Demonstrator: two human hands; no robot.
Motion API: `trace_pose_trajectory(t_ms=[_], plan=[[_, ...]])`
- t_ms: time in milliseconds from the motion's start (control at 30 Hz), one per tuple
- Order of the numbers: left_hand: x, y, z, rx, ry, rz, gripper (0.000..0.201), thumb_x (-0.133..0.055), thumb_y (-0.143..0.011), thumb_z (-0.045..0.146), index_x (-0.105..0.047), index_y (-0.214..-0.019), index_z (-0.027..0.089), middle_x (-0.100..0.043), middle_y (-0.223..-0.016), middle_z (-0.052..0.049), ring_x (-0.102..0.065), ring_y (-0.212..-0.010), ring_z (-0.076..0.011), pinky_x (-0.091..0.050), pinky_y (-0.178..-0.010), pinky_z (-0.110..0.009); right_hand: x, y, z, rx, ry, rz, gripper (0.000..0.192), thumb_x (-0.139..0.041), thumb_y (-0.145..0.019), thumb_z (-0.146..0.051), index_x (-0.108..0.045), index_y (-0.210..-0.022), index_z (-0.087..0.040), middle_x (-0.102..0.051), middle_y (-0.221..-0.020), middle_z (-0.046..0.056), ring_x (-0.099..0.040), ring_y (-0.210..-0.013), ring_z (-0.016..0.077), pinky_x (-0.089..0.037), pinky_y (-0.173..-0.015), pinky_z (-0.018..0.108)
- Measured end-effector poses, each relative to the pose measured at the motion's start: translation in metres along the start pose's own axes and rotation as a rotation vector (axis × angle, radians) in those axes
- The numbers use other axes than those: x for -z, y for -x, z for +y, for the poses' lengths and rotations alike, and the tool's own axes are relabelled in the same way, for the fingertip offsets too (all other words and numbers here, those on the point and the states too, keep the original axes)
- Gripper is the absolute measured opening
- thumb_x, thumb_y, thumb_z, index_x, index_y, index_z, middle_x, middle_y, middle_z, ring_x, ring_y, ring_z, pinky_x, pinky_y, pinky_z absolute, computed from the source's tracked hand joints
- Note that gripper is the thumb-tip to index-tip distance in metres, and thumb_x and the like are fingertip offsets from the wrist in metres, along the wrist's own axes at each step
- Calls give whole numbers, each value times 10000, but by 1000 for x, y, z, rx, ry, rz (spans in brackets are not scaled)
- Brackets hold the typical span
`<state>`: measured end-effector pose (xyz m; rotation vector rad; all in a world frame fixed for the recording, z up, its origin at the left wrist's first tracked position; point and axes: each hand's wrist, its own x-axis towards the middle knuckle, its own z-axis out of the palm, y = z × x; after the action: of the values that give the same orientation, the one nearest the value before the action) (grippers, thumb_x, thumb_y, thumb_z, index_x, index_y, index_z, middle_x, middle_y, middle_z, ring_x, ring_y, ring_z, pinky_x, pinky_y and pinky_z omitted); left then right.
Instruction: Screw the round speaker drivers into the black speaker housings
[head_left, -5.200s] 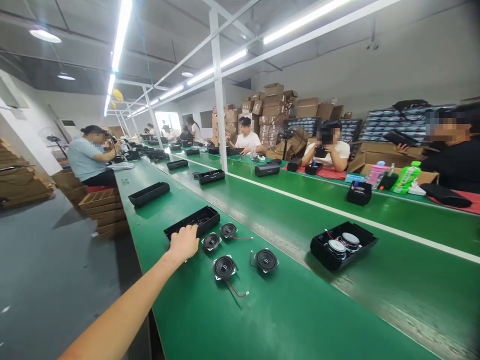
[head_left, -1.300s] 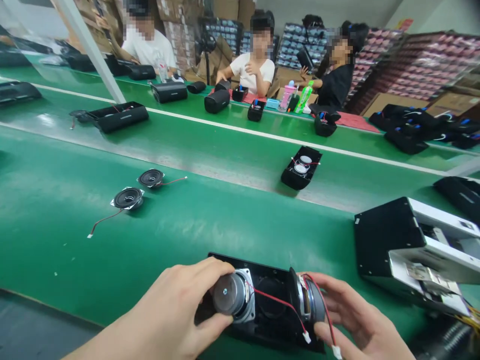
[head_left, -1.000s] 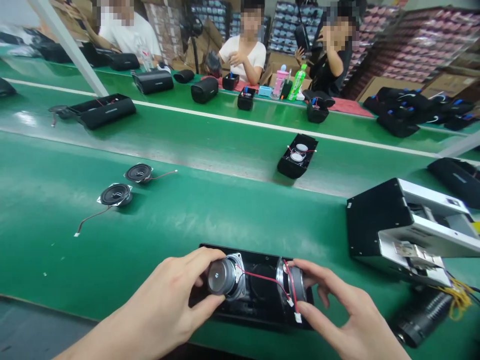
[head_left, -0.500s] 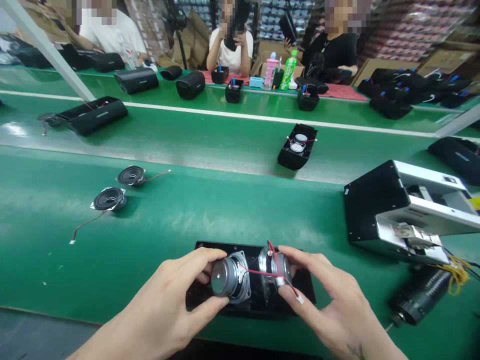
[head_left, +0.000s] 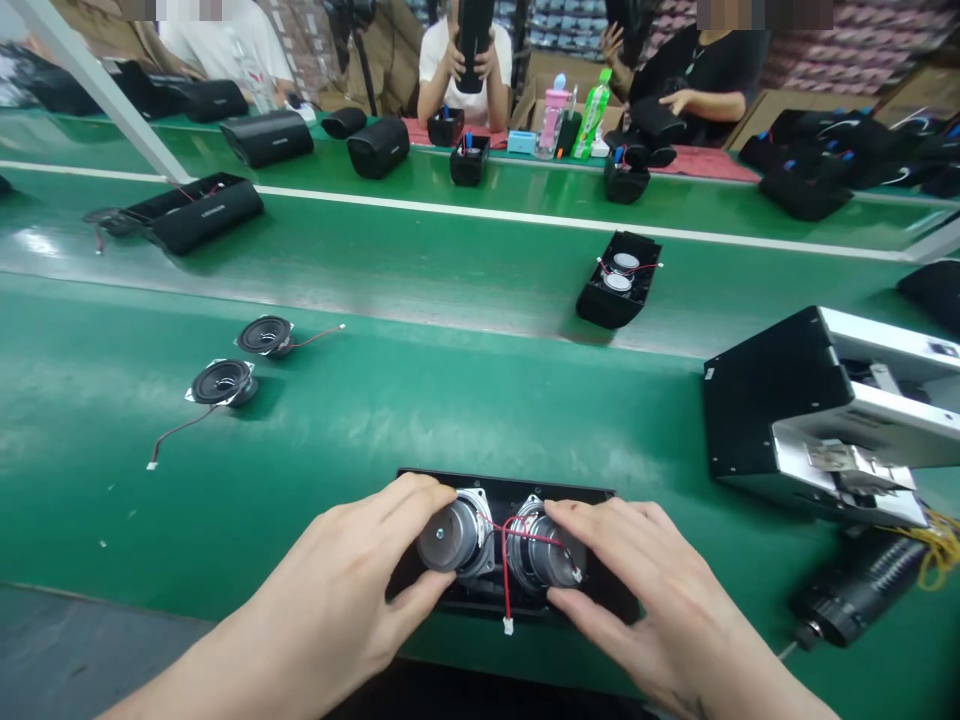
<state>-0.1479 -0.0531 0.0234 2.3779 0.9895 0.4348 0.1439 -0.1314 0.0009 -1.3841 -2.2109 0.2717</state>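
Two speaker drivers sit magnet side up on a black panel [head_left: 555, 488] at the front of the green bench. My left hand [head_left: 367, 570] is closed around the left speaker driver [head_left: 448, 538], thumb below and fingers above. Around the right speaker driver [head_left: 551, 552] my right hand [head_left: 645, 585] curls in the same way. Red wires [head_left: 505, 575] cross between the two drivers, and one white connector [head_left: 508, 626] hangs toward me over the panel's near edge. My hands cover both ends of the panel.
Two loose speaker drivers [head_left: 223, 382] lie at the left. A screw feeder [head_left: 780, 400] and a black electric screwdriver [head_left: 855, 590] stand at the right. On the belt beyond is a black speaker housing [head_left: 621, 280]. Co-workers [head_left: 465, 60] sit across.
The right driver has come down flatter against the panel. One wire's connector now hangs toward me between the drivers. Across the bench, a co-worker's hand has moved to a black housing.
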Motion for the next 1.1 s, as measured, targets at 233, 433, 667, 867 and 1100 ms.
trace_pose_trajectory(t_ms=[233,433,667,867,1100], plan=[[-6,-11,7,-58,-324,-120,387,-798,-871,171,-629,-1216,211,-732,-1139,-40,-775,-887,-264,-631,-667,-396,8,-12,-2,16,-2,-109,323,-639,-1075,-266,-575,-1379,-179,-720,-1253,42,-609,-973,193,-402,-861,402],[-7,-18,4,-29,-321,-192,424,-850,-861,198,-639,-1228,231,-739,-1128,-14,-769,-895,-253,-657,-728,-421,14,-24,4,121,82,-225,337,-544,-1088,-239,-582,-1419,-185,-716,-1330,35,-621,-1065,236,-461,-854,436],[-14,-23,-6,-97,-361,-225,404,-862,-889,255,-649,-1230,223,-746,-1180,-21,-769,-988,-271,-653,-773,-435,8,-20,9,191,144,-245,352,-505,-1112,-267,-610,-1419,-132,-720,-1343,86,-652,-1080,271,-583,-867,459],[-19,-19,-17,-174,-316,-153,434,-814,-956,322,-604,-1324,225,-729,-1348,-63,-745,-1157,-282,-633,-788,-396,8,-25,20,262,185,-290,362,-431,-1141,-288,-634,-1394,-128,-741,-1279,93,-675,-1063,277,-589,-852,474],[-12,-22,-18,-175,-276,-230,447,-779,-984,315,-589,-1382,243,-738,-1321,-35,-741,-1122,-258,-616,-878,-414,10,-28,26,281,177,-314,367,-438,-1155,-324,-625,-1406,-133,-735,-1290,107,-667,-1068,267,-538,-848,439]])
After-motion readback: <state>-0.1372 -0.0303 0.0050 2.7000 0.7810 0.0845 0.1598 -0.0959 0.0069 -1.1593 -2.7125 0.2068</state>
